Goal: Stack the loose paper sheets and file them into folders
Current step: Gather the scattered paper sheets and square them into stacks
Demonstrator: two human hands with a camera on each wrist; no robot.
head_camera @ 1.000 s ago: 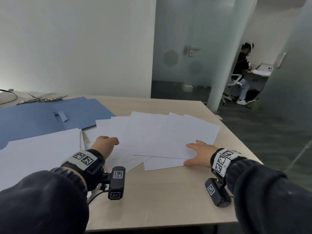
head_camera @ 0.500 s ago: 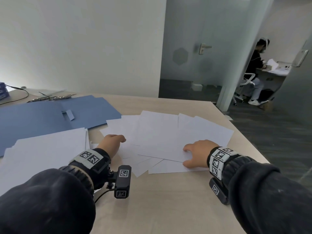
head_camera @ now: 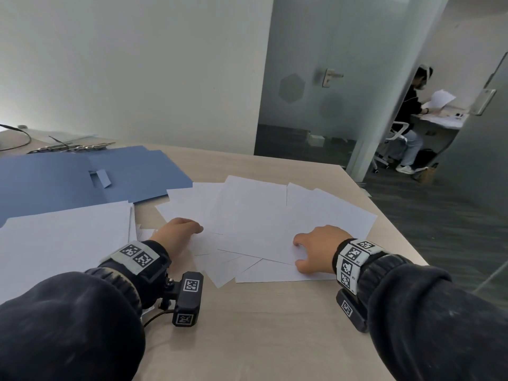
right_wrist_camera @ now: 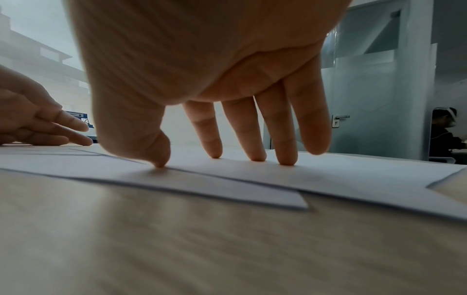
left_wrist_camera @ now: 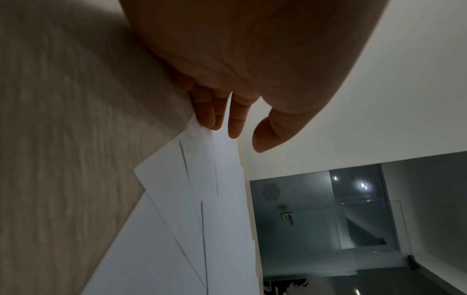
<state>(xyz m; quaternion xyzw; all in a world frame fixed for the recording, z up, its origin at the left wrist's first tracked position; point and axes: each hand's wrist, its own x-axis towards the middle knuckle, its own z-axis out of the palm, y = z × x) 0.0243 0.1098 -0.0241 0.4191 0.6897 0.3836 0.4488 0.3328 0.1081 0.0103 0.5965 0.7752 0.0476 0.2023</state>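
Observation:
Several loose white sheets [head_camera: 264, 215] lie fanned out and overlapping on the wooden table [head_camera: 261, 325]. My left hand [head_camera: 176, 233] rests on the fan's left edge, its straight fingers [left_wrist_camera: 209, 111] touching the sheets [left_wrist_camera: 202, 179]. My right hand [head_camera: 313, 250] presses down on the fan's right part; in the right wrist view its thumb and spread fingertips [right_wrist_camera: 255, 143] stand on the top sheet [right_wrist_camera: 227, 169]. Neither hand grips anything. Open blue folders [head_camera: 82, 177] lie at the back left. A squared pile of white paper [head_camera: 63, 240] sits left of my left hand.
Metal binder clips or fasteners [head_camera: 68, 147] and a black cable [head_camera: 16, 136] lie beyond the folders. The table's right edge [head_camera: 395, 229] runs close to the sheets. Behind a glass door [head_camera: 327, 78], a person [head_camera: 412, 119] sits at another desk.
My right hand has slid left across the sheets, drawing the fan inward, and its fingers have arched up onto their tips. The left hand has stayed at the fan's left edge.

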